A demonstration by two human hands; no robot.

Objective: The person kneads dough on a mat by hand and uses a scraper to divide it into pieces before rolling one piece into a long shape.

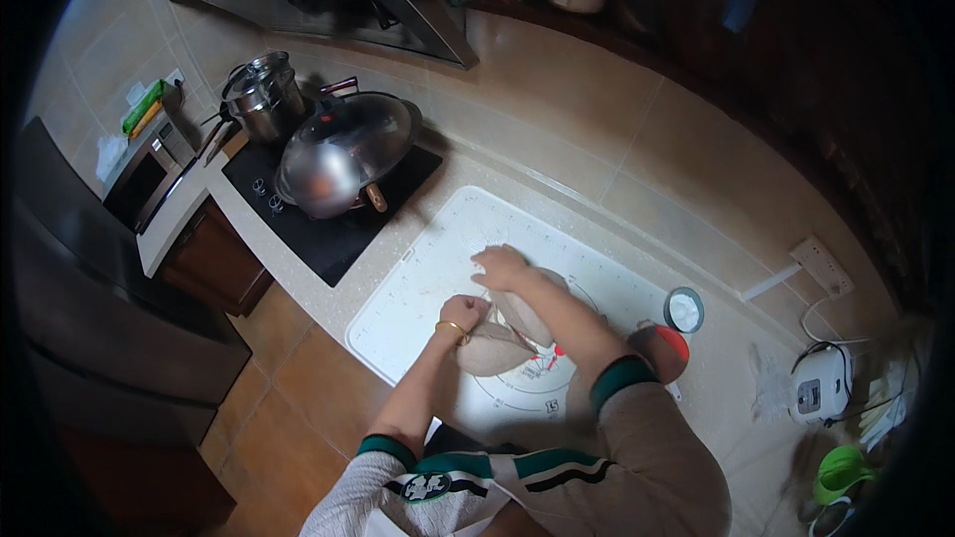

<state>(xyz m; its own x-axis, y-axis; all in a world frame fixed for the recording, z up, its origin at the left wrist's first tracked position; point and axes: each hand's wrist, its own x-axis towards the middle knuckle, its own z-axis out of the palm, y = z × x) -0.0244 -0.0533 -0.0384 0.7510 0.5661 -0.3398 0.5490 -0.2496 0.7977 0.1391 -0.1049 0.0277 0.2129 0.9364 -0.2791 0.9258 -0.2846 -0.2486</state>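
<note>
A large mass of greyish-beige dough [496,353] lies on a white pastry mat [418,298] with printed rings and markings. A gap runs through the dough, leaving a near and a far portion, and part of the mat's red print shows there. My left hand [462,311], with a gold bangle at the wrist, rests at the left end of the near portion with curled fingers. What lies inside those fingers is hidden. Past the far portion's left end, my right hand [501,267] has its fingers apart over the mat. My right forearm covers some of the dough.
A glass bowl of white powder [683,312] and a red-rimmed bowl [664,354] stand right of the mat. On the left, a lidded wok [351,149] and a steel pot [265,97] sit on the black cooktop [328,253]. A white appliance [821,384] is far right.
</note>
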